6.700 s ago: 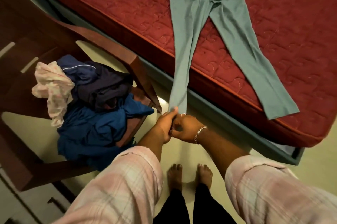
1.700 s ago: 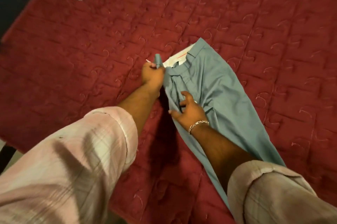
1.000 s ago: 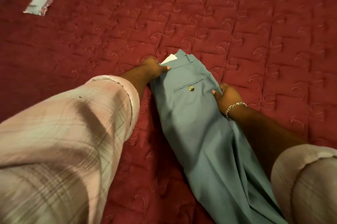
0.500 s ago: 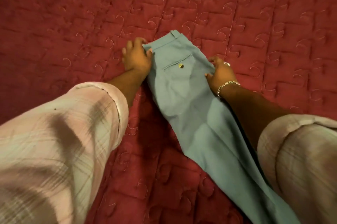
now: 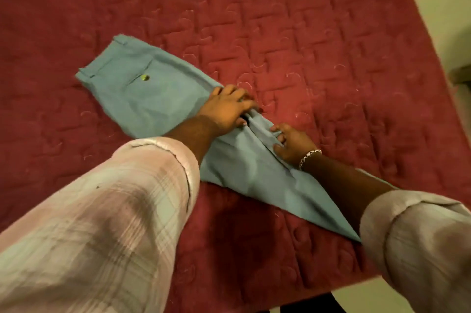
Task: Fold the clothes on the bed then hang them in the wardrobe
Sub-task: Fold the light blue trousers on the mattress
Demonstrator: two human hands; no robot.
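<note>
**Trousers: soft, light, grab at the crease**

Trousers (image 5: 163, 98) lie on the bed (image 5: 318, 32), folded leg on leg, waistband up-left, legs running down-right toward you. Thin woven cloth by the look of it: you should find it light, limp, no stiffness to hold a fold by itself. It'll likely slide a bit on the quilted cover, so pin one end while you move the other.

Going left to right:
- Waistband end and back pocket with its button (image 5: 145, 77): thickest, firmest part, lying free. Good anchor; take hold there for the next fold.
- Left hand (image 5: 225, 108): fingers spread, lying flat on the far edge near the seat, pressing cloth down. Its fingertips are curled over the edge; can't tell if they pinch anything.
- Right hand (image 5: 290, 144): fingers bent, pinching a ridge of cloth along the leg crease.

Hard to see: both sleeves cover the lower legs, hems are hidden behind your right arm, and the underside layer alignment isn't visible. No wardrobe or hanger in view.
</note>
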